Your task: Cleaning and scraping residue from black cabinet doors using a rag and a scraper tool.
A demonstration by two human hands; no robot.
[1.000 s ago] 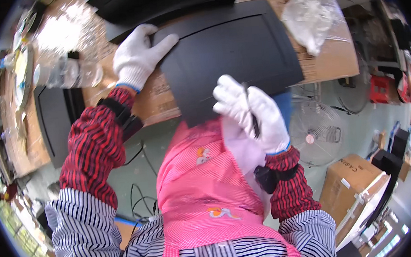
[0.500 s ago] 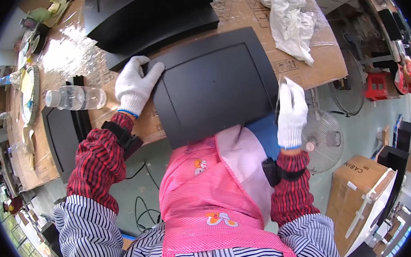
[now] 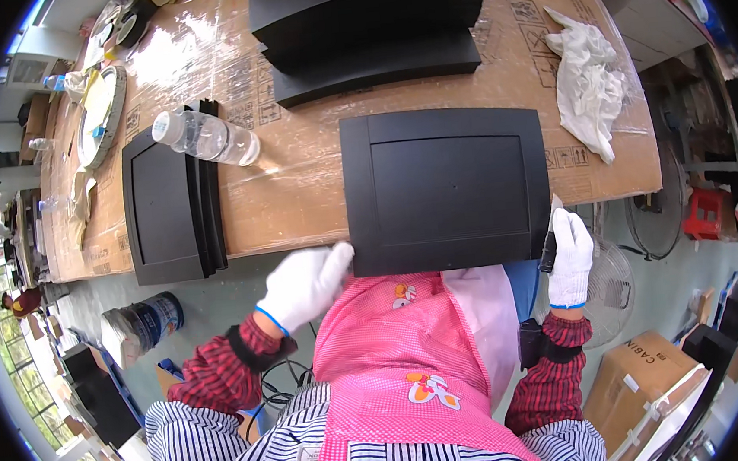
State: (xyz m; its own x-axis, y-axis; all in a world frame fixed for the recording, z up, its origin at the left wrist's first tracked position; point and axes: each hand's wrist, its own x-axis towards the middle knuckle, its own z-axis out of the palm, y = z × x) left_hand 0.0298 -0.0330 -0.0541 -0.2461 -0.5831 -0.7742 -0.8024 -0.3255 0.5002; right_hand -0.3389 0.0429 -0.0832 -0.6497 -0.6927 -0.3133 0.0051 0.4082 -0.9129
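Better to keep the black rectangular panel (image 3: 445, 188) flat on the surface (image 3: 297, 193), near edge hanging a little over the rim toward the body, and to steady it from both near corners. Left hand (image 3: 305, 283) in white glove at the near left corner, fingers (image 3: 334, 259) together and stretched forward, tips touching the panel edge, not closed around anything. Right hand (image 3: 571, 254) at the near right corner, fingers curled shut on a small dark tool (image 3: 548, 251), held upright just beside the panel edge; too small to say what kind of tool. Good practice here, as a judgement only: press lightly with the left fingertips so the panel does not slide or tip over the rim, then bring the tool along the right edge slowly, with wrist close to the panel. Ahead of the fingers, a stack of similar dark panels (image 3: 370, 22); far to the left of the left fingers, a clear plastic bottle (image 3: 206, 138) lying on its side and more dark panels (image 3: 168, 207); ahead and right of the right fingers, a crumpled white cloth (image 3: 587, 83). Better to keep elbows away from the bottle, since it may roll.
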